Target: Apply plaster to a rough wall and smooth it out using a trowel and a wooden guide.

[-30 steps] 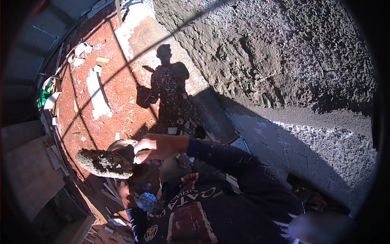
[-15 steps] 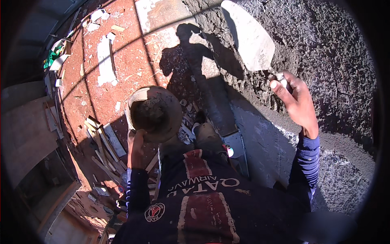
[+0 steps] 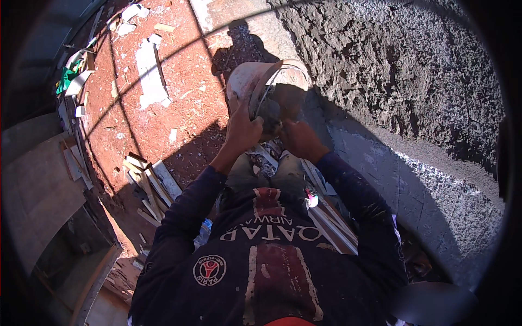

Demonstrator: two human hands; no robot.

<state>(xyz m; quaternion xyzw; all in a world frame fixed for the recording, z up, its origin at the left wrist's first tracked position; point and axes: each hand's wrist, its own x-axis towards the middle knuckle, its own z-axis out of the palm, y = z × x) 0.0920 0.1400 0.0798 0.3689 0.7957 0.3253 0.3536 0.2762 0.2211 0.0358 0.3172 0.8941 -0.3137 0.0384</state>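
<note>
A round, mortar-smeared bucket is tilted in front of my body. My left hand is closed on its near left rim. At the bucket's near right side my right hand is closed round the handle of a trowel. The trowel's blade is down in the bucket's mouth, in shadow and hard to separate from the inner wall. Some grey mortar shows inside, close to my left fingers. To the right rises a wall with rough, wet mortar on it, apart from both hands.
Smooth grey wall runs below the rough mortar. Wood offcuts lie on the red dirt floor at left, with a pale board farther off. Long strips lie beside my right leg. A wooden structure stands far left.
My right hand and trowel have come down from the wall to the bucket. The bucket has moved right and forward with my left hand and is now tilted.
</note>
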